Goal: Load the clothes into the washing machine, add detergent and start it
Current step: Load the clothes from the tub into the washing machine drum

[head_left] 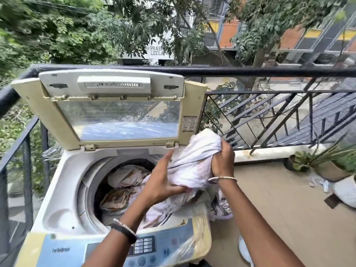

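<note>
A top-loading washing machine [63, 182] stands on a balcony with its lid [119, 112] raised. Its drum holds crumpled white and brown printed clothes [125, 182]. A bundle of white cloth [194, 162] hangs over the drum's right rim. My right hand [222, 160] grips the bundle at its upper right. My left hand [162, 180] presses flat against the bundle's left side, thumb underneath. The control panel [142, 247] with buttons lies at the near edge, partly under my left forearm. No detergent is in sight.
A black metal railing [269, 72] runs behind and to the right of the machine. More clothes [221, 207] hang at the machine's right side. Potted plants [327, 164] and a white striped pot [346, 191] stand on the tiled floor at the right.
</note>
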